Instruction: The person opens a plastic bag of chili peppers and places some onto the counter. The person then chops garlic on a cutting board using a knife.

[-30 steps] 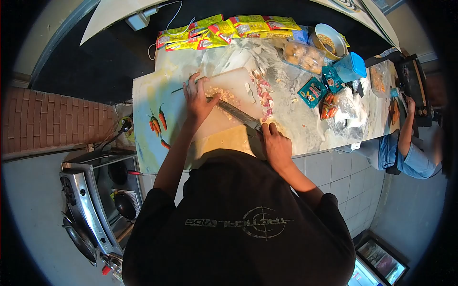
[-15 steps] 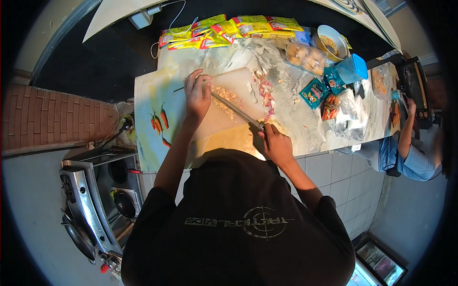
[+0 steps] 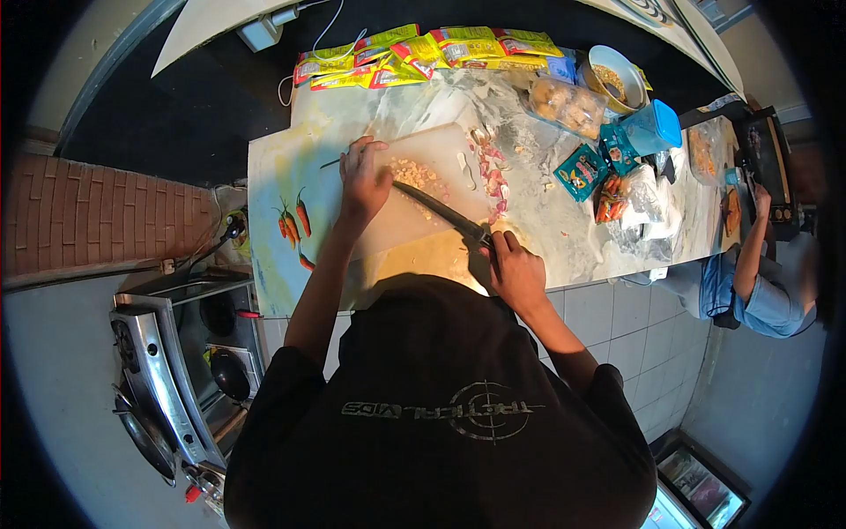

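Observation:
My right hand (image 3: 518, 275) is wrapped round the handle of a long kitchen knife (image 3: 436, 205). Its blade slants up and left across a pale cutting board (image 3: 401, 231). Near the blade's tip is my left hand (image 3: 364, 183), fingers partly spread and bent over the board's left side; whether it presses on the blade I cannot tell. Finely chopped pale pieces (image 3: 412, 173), possibly garlic or shallot, lie along both sides of the blade. A thin dark stick-like thing (image 3: 330, 164) pokes out left of my left hand. Reddish peelings (image 3: 492, 176) form a strip along the board's right side.
Several chillies (image 3: 289, 227) lie left of the board. Yellow packets (image 3: 423, 57) line the back. To the right are a plastic box of food (image 3: 564, 108), a bowl (image 3: 608, 75), a blue-lidded tub (image 3: 652, 128) and green sachets (image 3: 582, 173). Another person (image 3: 767, 282) stands far right.
The knife's blade has tilted, turning from bright to dark. My left hand has shifted slightly down, its fingers more bent. My right hand stays on the handle.

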The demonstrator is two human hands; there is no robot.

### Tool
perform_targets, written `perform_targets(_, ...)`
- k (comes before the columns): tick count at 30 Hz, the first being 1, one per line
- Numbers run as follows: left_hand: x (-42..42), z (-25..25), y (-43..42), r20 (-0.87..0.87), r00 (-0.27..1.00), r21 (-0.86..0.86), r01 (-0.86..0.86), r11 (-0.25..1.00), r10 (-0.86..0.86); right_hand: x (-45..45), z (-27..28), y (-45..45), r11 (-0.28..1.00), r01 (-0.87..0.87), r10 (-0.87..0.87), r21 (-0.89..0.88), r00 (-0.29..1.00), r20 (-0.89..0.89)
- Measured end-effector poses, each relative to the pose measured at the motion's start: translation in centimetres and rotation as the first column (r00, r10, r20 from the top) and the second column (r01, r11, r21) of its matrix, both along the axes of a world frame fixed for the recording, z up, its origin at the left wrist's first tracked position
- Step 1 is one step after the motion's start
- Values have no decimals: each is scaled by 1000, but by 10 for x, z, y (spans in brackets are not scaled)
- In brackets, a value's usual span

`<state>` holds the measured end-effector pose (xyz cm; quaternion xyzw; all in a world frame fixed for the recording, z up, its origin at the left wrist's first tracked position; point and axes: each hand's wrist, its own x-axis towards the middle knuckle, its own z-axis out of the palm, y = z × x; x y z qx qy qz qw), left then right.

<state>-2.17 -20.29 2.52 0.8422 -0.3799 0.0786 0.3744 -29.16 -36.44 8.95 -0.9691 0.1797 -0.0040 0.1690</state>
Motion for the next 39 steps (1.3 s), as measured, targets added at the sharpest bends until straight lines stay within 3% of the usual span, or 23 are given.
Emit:
perform_targets(1,4,-6,-1,11,1000,-129,30,991,-29,-1,1,-1,999,13,-12,35,1000,-14)
perform_targets(4,4,-1,0,-25,1000,-197,-7,980,3,0,-9,-10,983,-63,56,172,997,47)
perform_targets(8,-6,10,-4,0,1000,-133,-29,991,29,17,-19,-25,956,-190,194,223,981,5)
perform_targets(10,-9,8,-6,98,990,0,-100,995,99,29,-25,-31,941,-276,285,196,959,-18)
perform_targets(16,-4,-3,-18,183,977,205,-143,968,106,51,-30,-37,936,-349,350,39,936,-28)
perform_targets(19,-2,-8,-26,285,953,182,-155,971,98,59,-25,-39,926,-376,376,4,925,-58)
perform_targets(30,-10,-8,-29,190,975,209,-154,966,114,63,-43,-39,932,-362,355,-38,927,-124)
perform_targets(32,-10,-3,-29,184,975,188,-158,969,123,60,-54,-36,923,-366,371,-117,928,22)
perform_targets(39,-8,1,-24,179,978,130,-134,982,109,59,-47,-33,900,-389,401,-198,916,26)
